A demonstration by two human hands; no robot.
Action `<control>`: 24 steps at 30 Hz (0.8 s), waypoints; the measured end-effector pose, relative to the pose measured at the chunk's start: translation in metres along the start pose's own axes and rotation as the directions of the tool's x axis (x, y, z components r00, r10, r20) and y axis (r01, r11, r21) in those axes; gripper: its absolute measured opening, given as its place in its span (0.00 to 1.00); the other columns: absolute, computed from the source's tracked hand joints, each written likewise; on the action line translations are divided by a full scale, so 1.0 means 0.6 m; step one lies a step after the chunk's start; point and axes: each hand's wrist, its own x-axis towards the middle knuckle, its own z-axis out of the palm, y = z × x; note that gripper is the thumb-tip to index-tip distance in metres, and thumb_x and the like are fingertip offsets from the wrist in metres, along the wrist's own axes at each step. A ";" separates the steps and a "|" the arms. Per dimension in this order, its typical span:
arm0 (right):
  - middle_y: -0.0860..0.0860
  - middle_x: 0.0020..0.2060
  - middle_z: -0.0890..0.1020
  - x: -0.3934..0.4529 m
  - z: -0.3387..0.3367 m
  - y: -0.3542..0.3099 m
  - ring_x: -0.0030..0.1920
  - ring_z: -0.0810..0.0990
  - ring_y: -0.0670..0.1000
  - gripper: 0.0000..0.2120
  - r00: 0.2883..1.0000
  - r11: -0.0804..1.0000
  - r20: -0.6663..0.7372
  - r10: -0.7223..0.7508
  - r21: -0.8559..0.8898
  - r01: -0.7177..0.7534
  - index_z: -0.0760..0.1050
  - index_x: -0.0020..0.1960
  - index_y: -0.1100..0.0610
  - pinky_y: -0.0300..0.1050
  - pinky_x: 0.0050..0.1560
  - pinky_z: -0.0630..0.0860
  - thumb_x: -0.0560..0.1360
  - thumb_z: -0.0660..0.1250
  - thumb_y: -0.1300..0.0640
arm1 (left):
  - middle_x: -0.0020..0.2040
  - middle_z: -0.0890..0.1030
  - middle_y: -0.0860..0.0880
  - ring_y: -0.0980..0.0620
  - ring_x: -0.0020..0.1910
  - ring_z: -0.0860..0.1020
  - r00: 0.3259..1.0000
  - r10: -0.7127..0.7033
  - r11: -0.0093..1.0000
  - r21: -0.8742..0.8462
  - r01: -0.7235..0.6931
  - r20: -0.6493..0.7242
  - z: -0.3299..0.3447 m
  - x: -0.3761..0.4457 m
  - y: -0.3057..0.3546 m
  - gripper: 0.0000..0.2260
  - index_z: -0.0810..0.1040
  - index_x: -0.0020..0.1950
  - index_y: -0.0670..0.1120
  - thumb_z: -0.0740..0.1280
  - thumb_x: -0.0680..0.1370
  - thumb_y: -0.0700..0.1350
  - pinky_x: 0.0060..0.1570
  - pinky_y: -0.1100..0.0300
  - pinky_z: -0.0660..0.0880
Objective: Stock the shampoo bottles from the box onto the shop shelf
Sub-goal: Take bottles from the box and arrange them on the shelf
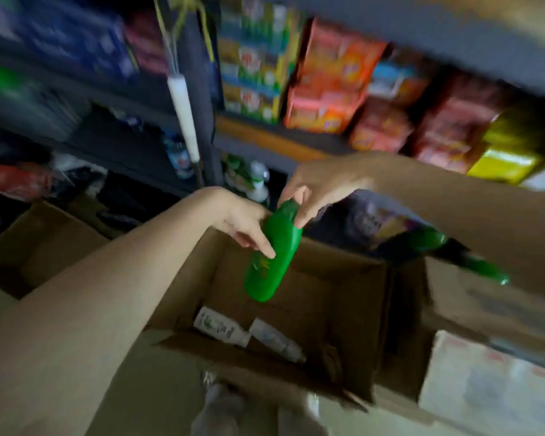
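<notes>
The right hand [320, 187] pinches the cap end of a green shampoo bottle [272, 254], and the left hand [249, 226] steadies its side with nearly straight fingers, probably to pass it over. The bottle hangs tilted above the open box [343, 297], where two pale bottles [249, 333] lie near the near wall.

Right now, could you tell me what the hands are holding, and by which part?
Both hold the green bottle: right hand pinches its top end, left hand fingers lie along its side.
</notes>
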 end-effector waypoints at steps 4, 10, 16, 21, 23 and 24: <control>0.42 0.36 0.81 -0.208 -0.151 -0.097 0.33 0.80 0.38 0.12 0.957 0.994 -0.289 -0.036 0.088 0.063 0.76 0.56 0.54 0.33 0.37 0.77 0.72 0.70 0.60 | 0.41 0.76 0.48 0.56 0.35 0.70 0.945 0.293 0.954 -0.023 -0.300 -0.143 -0.042 -0.170 0.157 0.09 0.76 0.50 0.46 0.69 0.73 0.34 0.33 0.67 0.66; 0.51 0.40 0.81 -0.428 -0.209 -0.185 0.31 0.76 0.47 0.16 0.816 0.963 -0.578 -0.002 0.220 0.158 0.76 0.52 0.51 0.41 0.29 0.70 0.68 0.71 0.46 | 0.34 0.79 0.55 0.59 0.27 0.66 0.585 0.648 0.683 0.033 -0.729 -0.489 -0.060 -0.413 0.374 0.05 0.77 0.48 0.48 0.65 0.76 0.39 0.27 0.69 0.62; 0.55 0.31 0.76 -0.527 -0.253 -0.255 0.24 0.68 0.51 0.11 0.417 0.897 -0.908 -0.032 0.158 0.413 0.76 0.52 0.60 0.34 0.19 0.59 0.71 0.71 0.60 | 0.30 0.76 0.53 0.59 0.24 0.68 0.302 0.758 0.492 0.202 -0.847 -0.578 -0.049 -0.558 0.524 0.01 0.80 0.44 0.47 0.68 0.74 0.42 0.26 0.69 0.63; 0.57 0.37 0.78 -0.600 -0.297 -0.294 0.24 0.69 0.47 0.16 0.302 0.857 -0.951 -0.069 0.098 0.505 0.75 0.57 0.60 0.35 0.18 0.64 0.71 0.71 0.60 | 0.31 0.72 0.51 0.61 0.22 0.67 0.210 0.820 0.388 0.248 -0.888 -0.532 -0.047 -0.621 0.570 0.06 0.77 0.53 0.44 0.65 0.76 0.41 0.28 0.68 0.66; 0.55 0.36 0.77 -0.616 -0.310 -0.298 0.23 0.70 0.46 0.16 0.286 0.855 -0.955 -0.074 0.087 0.512 0.74 0.58 0.60 0.35 0.19 0.65 0.71 0.71 0.61 | 0.36 0.75 0.50 0.61 0.24 0.70 0.219 0.834 0.385 0.250 -0.888 -0.506 -0.051 -0.633 0.575 0.06 0.78 0.53 0.44 0.66 0.76 0.41 0.28 0.69 0.70; 0.54 0.35 0.77 -0.620 -0.319 -0.298 0.23 0.70 0.46 0.16 0.273 0.858 -0.960 -0.065 0.086 0.507 0.74 0.58 0.61 0.35 0.19 0.66 0.71 0.71 0.62 | 0.37 0.76 0.50 0.60 0.26 0.72 0.213 0.840 0.387 0.275 -0.880 -0.499 -0.053 -0.638 0.580 0.07 0.78 0.53 0.44 0.66 0.76 0.41 0.30 0.69 0.72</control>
